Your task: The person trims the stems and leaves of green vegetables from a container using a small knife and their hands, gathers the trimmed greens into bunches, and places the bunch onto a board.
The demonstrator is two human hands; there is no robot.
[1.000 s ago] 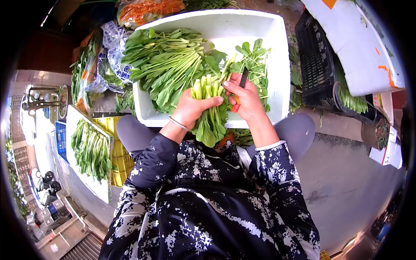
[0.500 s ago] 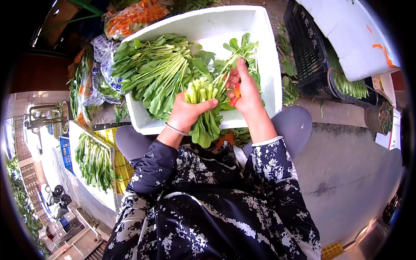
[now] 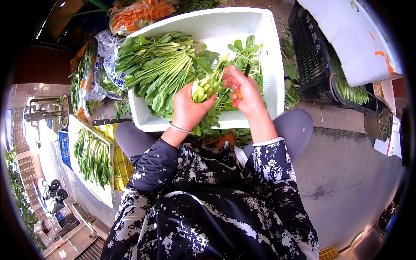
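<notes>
My left hand (image 3: pixel 187 109), with a bangle at the wrist, is closed around a bunch of leafy greens (image 3: pixel 204 89). Pale cut stem ends point up from the fist and leaves hang below it. Just to the right, my right hand (image 3: pixel 246 93) is curled around a small knife (image 3: pixel 237 96) with an orange-red handle; a dark narrow blade seems to show above the fingers. One stalk (image 3: pixel 222 65) rises between the two hands. Beneath them is a white foam box (image 3: pixel 278 65), with a large heap of greens (image 3: pixel 158 65) on its left and looser leaves on its right.
A black crate (image 3: pixel 310 52) of greens stands at the right, with a white foam box (image 3: pixel 351 39) over it. Plastic-bagged greens (image 3: pixel 104 65) lie at the left. Trimmed greens (image 3: pixel 93 156) fill a white box beside a yellow crate (image 3: pixel 123 169).
My left hand has tipped the bunch, so its stem ends now lean up and right. My right hand's fingers have curled in more. The view has shifted slightly.
</notes>
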